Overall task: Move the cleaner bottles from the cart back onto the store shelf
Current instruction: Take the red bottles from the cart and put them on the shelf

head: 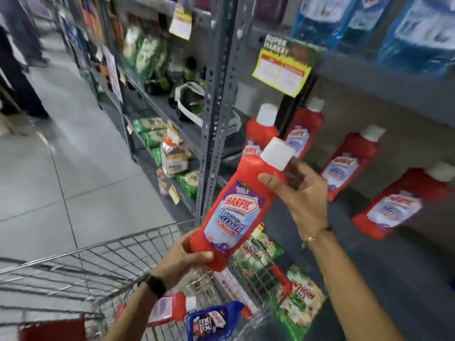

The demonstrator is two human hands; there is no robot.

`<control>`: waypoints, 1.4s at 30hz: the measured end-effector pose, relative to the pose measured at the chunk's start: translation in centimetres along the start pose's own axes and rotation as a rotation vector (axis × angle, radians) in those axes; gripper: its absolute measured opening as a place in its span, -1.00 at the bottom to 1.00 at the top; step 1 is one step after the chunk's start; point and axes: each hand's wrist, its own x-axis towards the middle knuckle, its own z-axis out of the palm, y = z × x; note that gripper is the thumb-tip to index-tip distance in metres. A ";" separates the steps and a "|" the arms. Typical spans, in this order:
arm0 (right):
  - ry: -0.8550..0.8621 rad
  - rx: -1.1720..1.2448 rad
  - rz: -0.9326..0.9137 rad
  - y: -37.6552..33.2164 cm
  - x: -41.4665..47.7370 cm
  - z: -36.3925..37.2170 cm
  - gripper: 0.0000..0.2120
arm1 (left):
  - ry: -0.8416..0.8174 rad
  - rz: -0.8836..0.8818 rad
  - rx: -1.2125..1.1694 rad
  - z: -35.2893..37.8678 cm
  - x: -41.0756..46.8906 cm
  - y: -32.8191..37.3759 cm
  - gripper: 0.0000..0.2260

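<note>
Red plastic is showing between both hands: the left hand [183, 257] is gripping the base of a tilted cleaner bottle [240, 207], the right hand [301, 190] is holding its neck. It is hanging above the cart [103, 264] rim, before the shelf [344, 217], where open room is lying between standing bottles [347, 162].

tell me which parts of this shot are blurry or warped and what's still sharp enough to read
Head view: the held red bottle is sharpest, its label legible; the blue bottles on the upper shelf and the far aisle smear with motion blur; the wide lens bends the shelf upright and tilts the shelved red bottles.
</note>
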 end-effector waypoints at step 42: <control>0.443 -0.600 -0.137 4.3 2.9 -9.5 -0.37 | 0.114 0.534 0.585 11.0 15.8 0.0 -0.42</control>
